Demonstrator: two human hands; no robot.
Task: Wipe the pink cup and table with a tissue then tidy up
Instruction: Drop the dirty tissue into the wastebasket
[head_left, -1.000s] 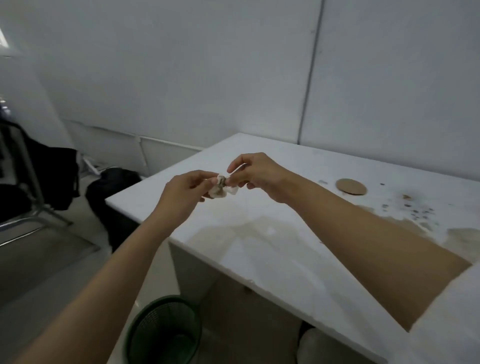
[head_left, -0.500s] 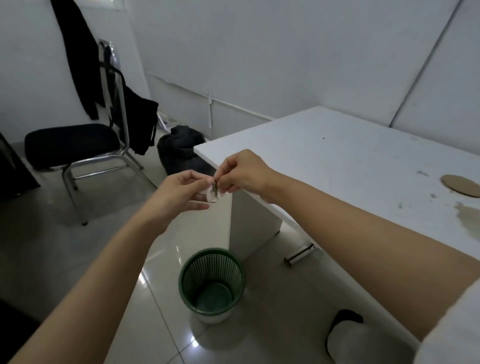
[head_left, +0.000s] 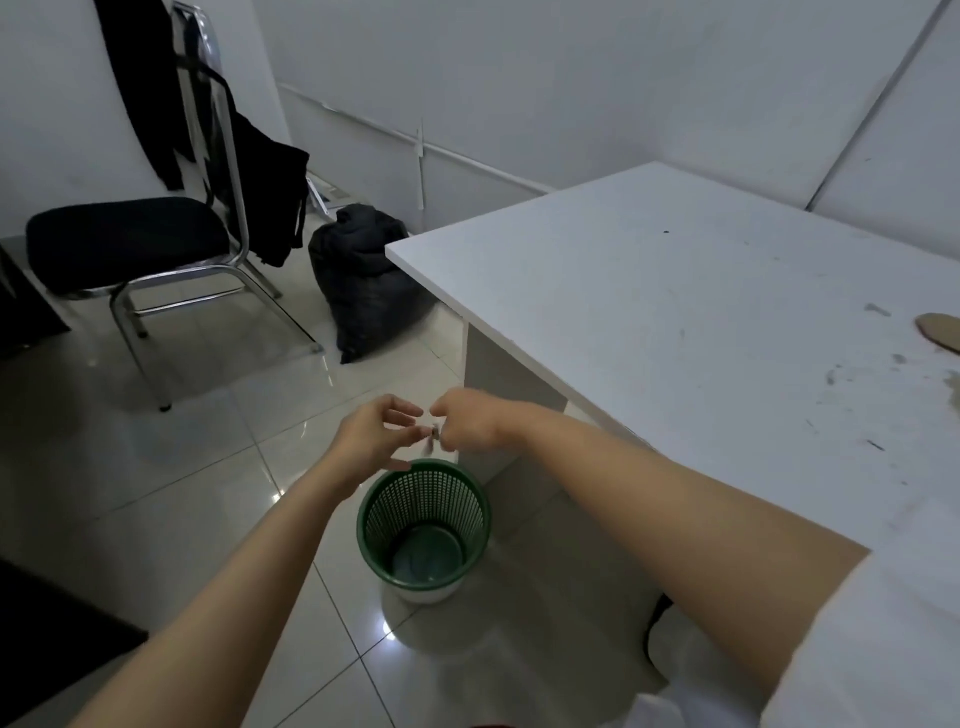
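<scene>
The crumpled tissue (head_left: 432, 430) is now pinched between your two hands just above the green bin (head_left: 424, 525), carried off the surface (head_left: 675, 312) where it was a second ago. Your right hand (head_left: 467, 423) has a narrow grip on the wad, your left hand (head_left: 371, 436) touches it with fingers loosening. That puts you at the tidy-up stage, though stains still show at the surface's right edge and the pink cup is out of sight

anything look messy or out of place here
Yes. The white table has dark smudges and specks toward its right side, near a brown disc at the frame edge. Both hands pinch a small soiled tissue above the green bin.
</scene>
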